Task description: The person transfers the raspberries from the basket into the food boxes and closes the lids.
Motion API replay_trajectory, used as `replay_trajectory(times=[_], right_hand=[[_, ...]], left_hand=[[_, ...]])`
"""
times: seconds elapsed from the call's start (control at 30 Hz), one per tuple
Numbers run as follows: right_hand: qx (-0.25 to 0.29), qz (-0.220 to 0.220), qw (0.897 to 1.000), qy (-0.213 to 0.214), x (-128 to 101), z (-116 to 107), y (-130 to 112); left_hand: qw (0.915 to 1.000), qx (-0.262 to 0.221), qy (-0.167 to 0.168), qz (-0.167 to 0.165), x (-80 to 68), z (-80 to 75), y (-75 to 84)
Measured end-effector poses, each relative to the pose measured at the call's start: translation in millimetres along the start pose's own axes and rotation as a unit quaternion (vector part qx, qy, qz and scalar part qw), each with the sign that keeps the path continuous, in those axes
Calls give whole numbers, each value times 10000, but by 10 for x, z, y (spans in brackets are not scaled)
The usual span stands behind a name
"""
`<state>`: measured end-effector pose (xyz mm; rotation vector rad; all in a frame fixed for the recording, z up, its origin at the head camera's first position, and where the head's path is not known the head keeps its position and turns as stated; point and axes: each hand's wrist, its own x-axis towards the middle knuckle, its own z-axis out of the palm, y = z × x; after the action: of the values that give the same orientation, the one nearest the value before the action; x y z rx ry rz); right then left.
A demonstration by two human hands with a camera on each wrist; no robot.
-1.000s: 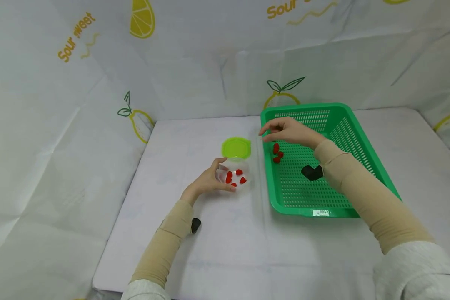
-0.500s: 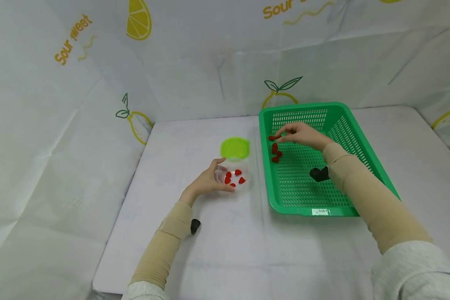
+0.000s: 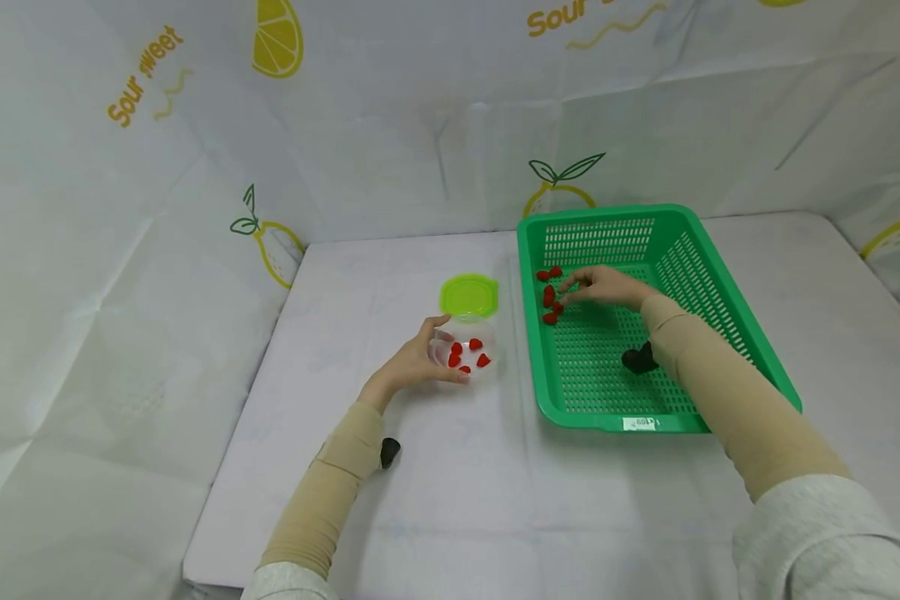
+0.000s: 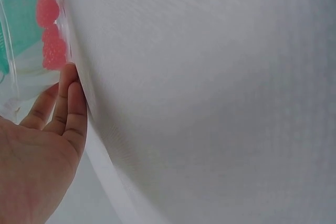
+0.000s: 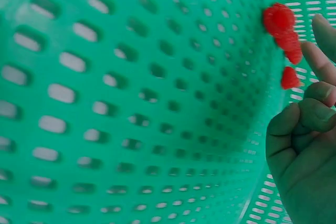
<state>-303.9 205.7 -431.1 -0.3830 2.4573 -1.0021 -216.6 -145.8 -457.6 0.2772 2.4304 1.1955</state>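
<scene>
From the head view, your left hand (image 3: 418, 360) cups the clear tub (image 3: 471, 350) beside its green lid (image 3: 470, 294); keep it steady. Your right hand (image 3: 603, 287) reaches for the raspberries (image 3: 550, 294) in the green basket (image 3: 667, 250).

At the left wrist, straight fingers (image 4: 65, 106) press the tub wall.

At the right wrist, your fingers (image 5: 320, 61) are loosely curled and empty; pinch one berry gently.

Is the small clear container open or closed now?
Open. The clear container has no cover; its green lid lies on the table behind it, and red berries show inside.
</scene>
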Motion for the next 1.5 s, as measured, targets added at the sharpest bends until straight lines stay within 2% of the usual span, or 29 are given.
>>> replay_trajectory(times=[0.47, 0.77, 1.33, 1.5], right_hand=[[-319, 138, 9991, -234, 27, 101, 33], [-428, -75, 9989, -200, 43, 123, 49], [-145, 54, 9995, -280, 25, 48, 77], [-99, -31, 9994, -325, 11, 32, 7]], left_hand=[[10000, -9, 63, -15, 11, 14, -1], [10000, 33, 82, -3, 14, 13, -9], [9999, 48, 79, 107, 31, 17, 8], [10000, 36, 76, 43, 8, 15, -2]])
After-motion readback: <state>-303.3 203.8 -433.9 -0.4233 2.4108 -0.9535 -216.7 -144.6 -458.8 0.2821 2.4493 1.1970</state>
